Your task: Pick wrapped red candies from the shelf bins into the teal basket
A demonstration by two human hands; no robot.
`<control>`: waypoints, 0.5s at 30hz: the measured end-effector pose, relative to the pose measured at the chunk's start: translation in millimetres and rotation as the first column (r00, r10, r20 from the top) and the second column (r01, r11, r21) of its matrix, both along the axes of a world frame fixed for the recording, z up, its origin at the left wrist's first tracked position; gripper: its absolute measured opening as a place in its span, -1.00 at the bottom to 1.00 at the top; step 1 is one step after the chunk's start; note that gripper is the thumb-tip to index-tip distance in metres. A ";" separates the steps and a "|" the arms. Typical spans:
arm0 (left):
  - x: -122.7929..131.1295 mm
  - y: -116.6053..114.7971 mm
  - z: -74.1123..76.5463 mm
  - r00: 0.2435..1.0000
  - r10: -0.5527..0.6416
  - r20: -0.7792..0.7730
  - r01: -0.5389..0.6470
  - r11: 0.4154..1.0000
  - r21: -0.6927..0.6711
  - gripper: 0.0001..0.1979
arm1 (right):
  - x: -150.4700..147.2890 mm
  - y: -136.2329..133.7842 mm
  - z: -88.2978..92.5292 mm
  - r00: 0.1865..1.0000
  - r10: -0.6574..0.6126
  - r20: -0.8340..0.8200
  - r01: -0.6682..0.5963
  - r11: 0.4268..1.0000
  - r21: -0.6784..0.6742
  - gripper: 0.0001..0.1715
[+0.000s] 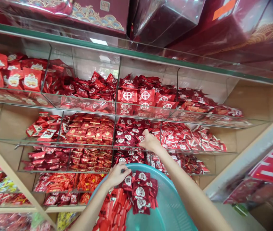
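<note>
My right hand (150, 141) reaches into a glass-fronted shelf compartment of dark red candy packets (126, 136) with white round labels. Its thumb and fingers close around one of these packets at the compartment's right side. Lower down, my left hand (117, 175) grips the far rim of a turquoise plastic basin (167, 179), thumb inside and fingers over the edge. Inside the basin, a heap of dark red packets (141, 192) lies just under my left thumb. Brighter red packets (113, 208) fill the basin's left side.
Glass dividers and front panels (88, 144) split the shelves into compartments of red and gold packets (90, 128). Above, large maroon boxes (98, 12) stand on a thick glass shelf edge (150, 57). Red packages (271, 163) hang at the right; a wooden upright (11, 173) stands at the left.
</note>
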State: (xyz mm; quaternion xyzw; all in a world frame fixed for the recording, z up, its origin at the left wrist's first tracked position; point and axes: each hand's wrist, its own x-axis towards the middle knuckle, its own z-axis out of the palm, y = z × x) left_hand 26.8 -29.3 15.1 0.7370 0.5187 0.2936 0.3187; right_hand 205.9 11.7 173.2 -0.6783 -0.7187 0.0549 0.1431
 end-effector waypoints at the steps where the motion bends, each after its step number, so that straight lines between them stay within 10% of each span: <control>1: 0.1 0.0 0.3 1.000 -0.002 0.000 0.002 1.000 0.000 -0.62 | 1.9 -4.3 3.1 1.000 0.025 -0.001 -0.025 1.000 0.006 -0.49; 9: 1.4 0.4 2.8 1.000 0.017 -0.010 -0.018 1.000 -0.022 -0.63 | 19.3 -49.6 20.2 0.964 0.226 -0.141 -0.194 0.959 0.208 -0.57; 15: 1.8 -0.4 3.8 1.000 0.003 -0.015 -0.004 1.000 -0.023 -0.62 | 27.2 -91.9 -19.5 0.877 0.415 -0.240 -0.413 0.909 0.061 -0.63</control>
